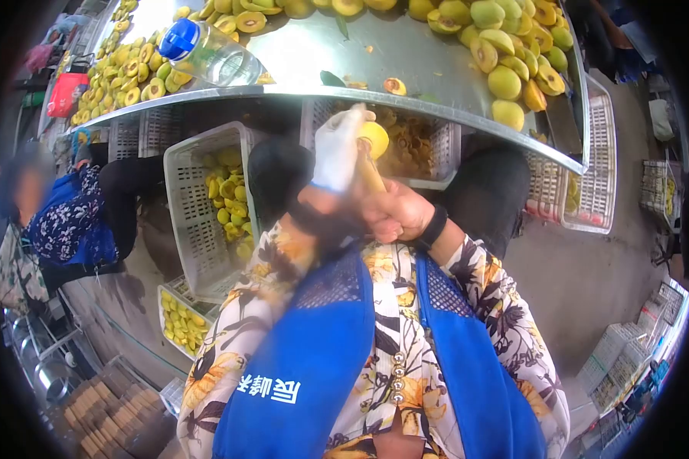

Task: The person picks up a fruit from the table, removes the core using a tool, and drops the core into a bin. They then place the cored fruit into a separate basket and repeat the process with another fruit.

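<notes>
My left hand [335,153], in a white glove, is closed around a yellow peach [376,138] above the crate between my knees. Bare and with a black band at the wrist, my right hand [403,212] grips a tan-handled tool [373,177]. The tool points up at the underside of the peach; its working end is hidden or too blurred to make out. Below my hands, a white crate [442,153] holds brownish scraps. Just beyond, a cut peach half [394,86] with a reddish centre lies on the metal table [298,73].
Heaps of peaches [505,80] cover parts of the table, and a clear bottle with a blue lid [214,57] lies near its edge. Left of me stands a white crate [177,180] of peach halves. A person [69,214] sits farther left. More crates [593,183] stand at right.
</notes>
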`<state>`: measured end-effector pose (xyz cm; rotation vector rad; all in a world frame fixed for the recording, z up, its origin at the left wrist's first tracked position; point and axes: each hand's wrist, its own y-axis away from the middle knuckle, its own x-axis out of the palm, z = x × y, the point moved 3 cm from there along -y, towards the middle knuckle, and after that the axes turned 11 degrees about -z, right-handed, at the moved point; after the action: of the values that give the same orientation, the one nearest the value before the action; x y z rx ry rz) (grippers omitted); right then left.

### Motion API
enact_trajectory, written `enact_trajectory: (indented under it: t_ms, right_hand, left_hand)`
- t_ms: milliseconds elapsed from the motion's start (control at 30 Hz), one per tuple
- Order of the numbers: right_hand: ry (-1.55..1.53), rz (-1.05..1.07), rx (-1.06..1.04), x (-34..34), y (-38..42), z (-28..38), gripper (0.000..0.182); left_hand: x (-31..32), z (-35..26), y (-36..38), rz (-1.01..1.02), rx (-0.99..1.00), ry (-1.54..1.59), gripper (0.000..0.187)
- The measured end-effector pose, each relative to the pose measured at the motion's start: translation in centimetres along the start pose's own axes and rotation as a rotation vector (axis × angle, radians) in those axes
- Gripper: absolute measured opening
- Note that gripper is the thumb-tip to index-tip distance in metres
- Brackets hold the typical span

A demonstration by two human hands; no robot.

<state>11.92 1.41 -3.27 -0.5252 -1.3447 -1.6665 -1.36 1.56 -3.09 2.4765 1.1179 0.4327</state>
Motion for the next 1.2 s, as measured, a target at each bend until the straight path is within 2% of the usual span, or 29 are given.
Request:
enact_trajectory:
  t_ms: [100, 133, 200, 267, 300, 333, 367, 400, 433, 500, 533, 600, 633, 667, 700, 767, 800, 833, 900, 1033, 1133, 1200]
  right_hand:
    - [0.09, -0.017, 0.013, 0.5, 0.2, 0.2, 0.016]
    - [0.047, 0.029, 0.011, 0.4, 0.0, 0.2, 0.017]
    - [0.017, 0.023, -0.02, 0.6, -0.2, 0.3, 0.017]
    - [0.002, 0.075, -0.047, 1.3, 0.3, 0.4, 0.017]
    - [0.091, -0.015, -0.07, 0.8, 0.3, 0.5, 0.017]
    - [0.179, -0.108, -0.096, -0.1, 0.0, 0.5, 0.019]
    - [0.265, -0.2, -0.125, -1.1, -0.4, 0.7, 0.02]
    - [1.03, -0.429, -0.296, -2.3, -0.9, 1.5, 0.031]
    - [1.278, -0.54, -0.452, -3.0, -0.9, 1.7, 0.029]
    - [1.766, -0.766, -0.766, -3.6, -0.2, 0.9, 0.025]
    - [1.73, -0.777, -0.772, -4.2, -0.8, 0.9, 0.023]
    - [1.333, -0.622, -0.509, -4.3, -2.0, 1.6, 0.021]
    - [1.133, -0.544, -0.386, -4.1, -2.4, 2.0, 0.02]
    - [1.139, -0.527, -0.494, -4.1, -2.4, 2.1, 0.019]
    - [1.149, -0.576, -0.55, -3.9, -2.0, 2.3, 0.02]
    - [1.161, -0.743, -0.598, -2.5, -0.2, 3.3, 0.023]
    - [1.134, -0.727, -0.557, -3.6, -0.3, 2.8, 0.025]
    - [1.107, -0.712, -0.516, -4.8, -0.4, 2.0, 0.027]
    - [1.171, -0.818, -0.578, -5.5, 0.7, 1.6, 0.029]
    - [1.095, -0.925, -0.401, -4.7, 2.7, 2.0, 0.03]
    - [1.16, -0.889, -0.549, -2.6, 3.2, 3.2, 0.032]
    - [1.163, -0.889, -0.653, -2.7, 2.8, 2.8, 0.032]
  left_hand:
    - [-0.1, -0.9, -0.2, 0.09, 0.276, -0.257, 0.027]
    - [-0.1, -1.1, -0.1, 0.069, 0.218, -0.231, 0.029]
    - [-1.2, -0.8, -1.9, -0.008, 0.329, -0.176, 0.032]
    - [-2.3, -2.6, -1.7, -0.019, -0.149, 0.361, 0.038]
    - [-5.1, -2.6, -3.6, -0.031, -0.149, 0.509, 0.04]
    - [-9.1, -2.2, -6.4, -0.106, -0.069, 0.622, 0.042]
    - [-9.2, -6.4, -2.4, -0.374, 0.17, 0.276, 0.039]
    - [-12.4, -7.0, -3.7, -0.491, 0.356, 0.009, 0.034]
    - [-13.9, -8.4, -3.3, -0.517, 0.431, -0.469, 0.035]
    - [-15.1, -10.5, -3.5, -0.663, 1.093, -1.445, 0.034]
    - [-14.0, -11.0, -4.2, -0.611, 1.02, -1.349, 0.033]
    - [-12.3, -12.3, -6.3, -0.432, 0.829, -1.209, 0.033]
    - [-7.6, -13.5, -7.0, -0.386, 0.931, -1.287, 0.042]
    - [-4.8, -13.9, -8.2, -0.291, 0.83, -1.144, 0.045]
    - [-1.1, -14.7, -8.9, -0.218, 0.892, -1.382, 0.045]
    - [3.5, -15.0, -12.7, -0.202, 0.73, -1.358, 0.044]
    - [4.9, -13.7, -16.6, -0.261, 0.878, -1.322, 0.041]
    - [6.5, -13.0, -18.7, -0.209, 0.95, -1.317, 0.037]
    - [9.1, -11.7, -20.9, -0.27, 0.885, -1.446, 0.035]
    - [9.9, -9.9, -21.9, -0.388, 0.81, -1.245, 0.037]
    - [8.3, -9.8, -22.8, -0.427, 0.858, -1.099, 0.038]
    - [7.0, -9.3, -24.0, -0.355, 0.86, -1.079, 0.038]
